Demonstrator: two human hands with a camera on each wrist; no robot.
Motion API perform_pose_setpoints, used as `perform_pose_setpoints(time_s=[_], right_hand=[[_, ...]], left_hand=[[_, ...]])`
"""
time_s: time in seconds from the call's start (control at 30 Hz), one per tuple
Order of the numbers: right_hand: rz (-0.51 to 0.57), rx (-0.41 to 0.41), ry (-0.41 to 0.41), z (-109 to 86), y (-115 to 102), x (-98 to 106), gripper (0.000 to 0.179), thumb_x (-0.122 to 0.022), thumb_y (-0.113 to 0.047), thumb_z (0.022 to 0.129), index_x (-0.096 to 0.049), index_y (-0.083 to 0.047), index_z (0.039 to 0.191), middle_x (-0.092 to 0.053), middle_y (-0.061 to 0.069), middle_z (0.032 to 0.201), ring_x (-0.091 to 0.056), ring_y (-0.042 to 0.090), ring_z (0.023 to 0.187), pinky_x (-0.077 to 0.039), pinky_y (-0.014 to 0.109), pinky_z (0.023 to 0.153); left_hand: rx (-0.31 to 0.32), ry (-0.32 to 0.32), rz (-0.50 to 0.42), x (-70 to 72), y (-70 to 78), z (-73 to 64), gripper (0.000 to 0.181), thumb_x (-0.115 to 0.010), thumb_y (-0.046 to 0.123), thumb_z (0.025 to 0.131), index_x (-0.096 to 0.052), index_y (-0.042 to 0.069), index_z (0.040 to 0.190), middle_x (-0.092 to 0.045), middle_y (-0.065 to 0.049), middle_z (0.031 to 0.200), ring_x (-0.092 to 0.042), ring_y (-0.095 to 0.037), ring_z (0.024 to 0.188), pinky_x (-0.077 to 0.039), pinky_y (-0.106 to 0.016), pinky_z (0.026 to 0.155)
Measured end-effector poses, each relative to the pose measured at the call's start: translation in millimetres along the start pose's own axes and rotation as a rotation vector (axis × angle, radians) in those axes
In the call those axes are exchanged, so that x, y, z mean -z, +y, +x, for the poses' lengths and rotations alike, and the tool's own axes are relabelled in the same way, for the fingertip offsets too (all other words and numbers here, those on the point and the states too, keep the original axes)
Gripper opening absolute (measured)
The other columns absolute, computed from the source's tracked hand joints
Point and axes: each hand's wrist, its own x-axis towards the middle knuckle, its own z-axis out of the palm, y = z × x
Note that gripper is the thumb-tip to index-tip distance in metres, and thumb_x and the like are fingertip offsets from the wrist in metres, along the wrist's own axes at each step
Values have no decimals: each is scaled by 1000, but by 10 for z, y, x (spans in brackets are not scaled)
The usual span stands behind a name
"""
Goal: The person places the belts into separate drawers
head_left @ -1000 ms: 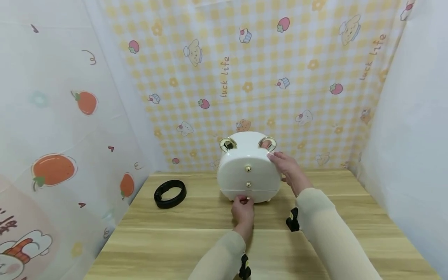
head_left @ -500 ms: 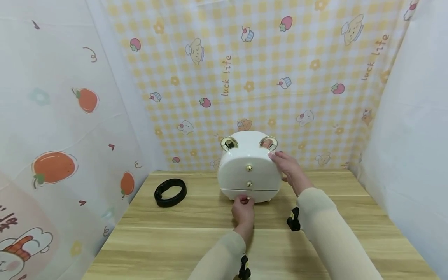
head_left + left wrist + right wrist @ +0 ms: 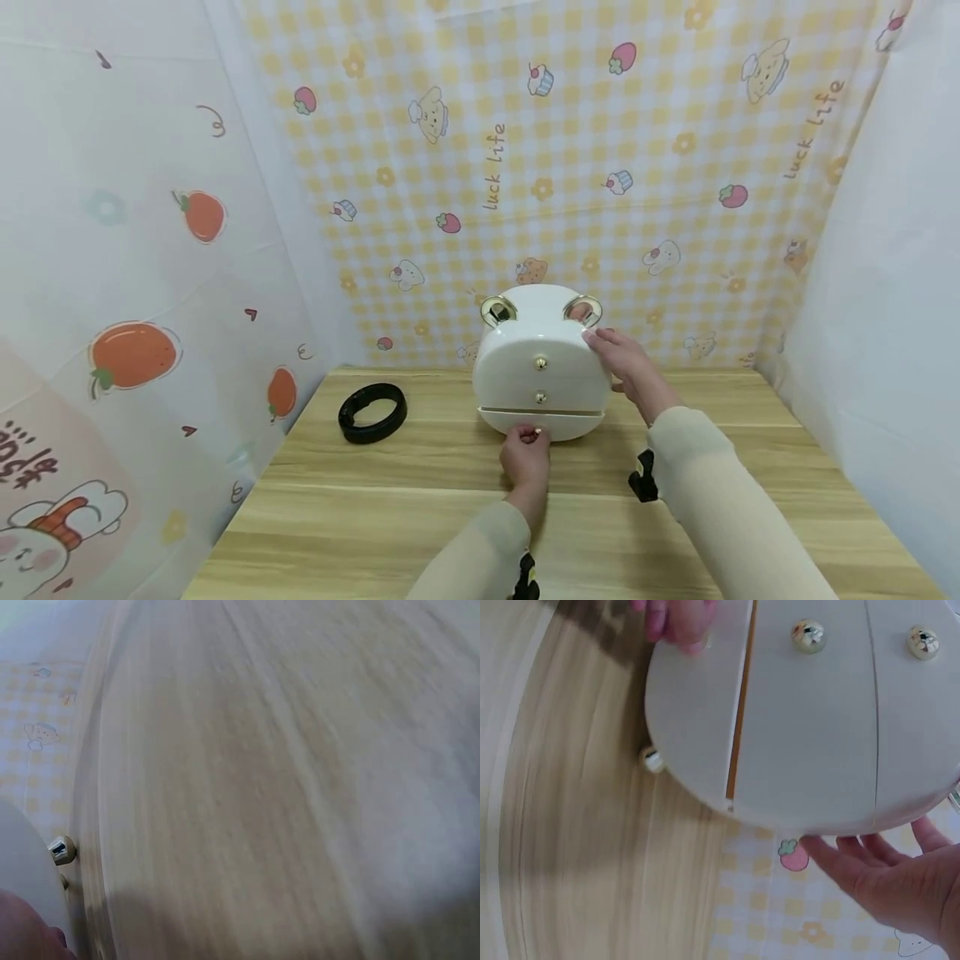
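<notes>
A rounded white drawer box [image 3: 525, 375] with gold knobs and two gold ear-like rounds on top stands on the wooden table in the head view. My left hand [image 3: 525, 462] pinches the knob of its bottom drawer [image 3: 572, 427]. That drawer sits slightly forward, and the right wrist view shows a narrow gap [image 3: 740, 712] above it. My right hand [image 3: 626, 367] rests against the box's right side, thumb toward the front and fingers along the side. In the left wrist view only a bit of the left hand [image 3: 26, 930] shows at the corner beside the box.
A black ring-shaped band [image 3: 372, 413] lies on the table [image 3: 390, 517] to the left of the box. A yellow checked cloth [image 3: 570, 167] hangs close behind the box. Pale sheets close off the left and right sides.
The bottom drawer has come forward a little, with a gap opening above its front. My left hand has moved slightly toward me with the knob; the right hand stays on the box.
</notes>
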Motion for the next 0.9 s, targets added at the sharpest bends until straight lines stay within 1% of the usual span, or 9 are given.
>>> perform_pose_setpoints(time_s=[0.1, 0.17, 0.3, 0.4, 0.6, 0.8, 0.9], right_hand=[[-47, 12, -29, 8, 6, -6, 80, -49, -53, 100, -16, -11, 159, -2, 16, 165, -17, 44, 146, -30, 68, 105], [-62, 10, -43, 12, 9, -15, 85, -52, -55, 98, -15, -10, 159, -1, 17, 165, -18, 46, 145, -31, 68, 105], [-68, 0, -48, 14, 10, -36, 88, -56, -54, 96, -14, -10, 159, 1, 16, 165, -21, 46, 144, -32, 67, 104], [-63, 4, -41, -4, 1, -44, 87, -55, -54, 97, -13, -10, 159, 0, 17, 165, -20, 47, 144, -32, 68, 104], [-60, 11, -26, -58, -18, -25, 86, -53, -54, 98, -13, -10, 159, -3, 21, 163, -19, 47, 144, -31, 68, 105], [-73, 14, -32, -22, -1, -8, 87, -54, -53, 98, -11, -10, 160, -6, 24, 162, -19, 49, 143, -30, 69, 105], [-78, 18, -38, -10, 1, -8, 88, -54, -55, 97, -10, -12, 160, -4, 22, 163, -18, 48, 144, -30, 68, 105]], left_hand=[[22, -6, 10, 20, 3, 5, 17, -81, 11, 75, -65, 8, 78, -63, 5, 68, -56, -10, 64, -48, -33, 67], [36, -9, 14, 34, 7, 5, 17, -81, 11, 76, -65, 9, 78, -62, 5, 68, -56, -10, 65, -48, -32, 67], [31, 2, 24, 62, 17, -7, 16, -81, 10, 74, -65, 8, 77, -61, 5, 67, -55, -10, 64, -47, -32, 66], [30, 3, 20, 78, 24, -27, 16, -81, 9, 73, -65, 9, 76, -61, 5, 67, -55, -10, 63, -47, -32, 65], [54, -21, 15, 98, 23, -104, 18, -81, 9, 72, -64, 11, 75, -60, 6, 68, -54, -9, 64, -47, -31, 65], [21, -28, -11, 172, 14, -191, 20, -82, 6, 71, -63, 8, 75, -60, 4, 68, -54, -10, 64, -47, -30, 64], [30, -51, -13, 229, 33, -233, 20, -83, 7, 72, -63, 7, 77, -61, 4, 70, -54, -10, 65, -48, -29, 64]])
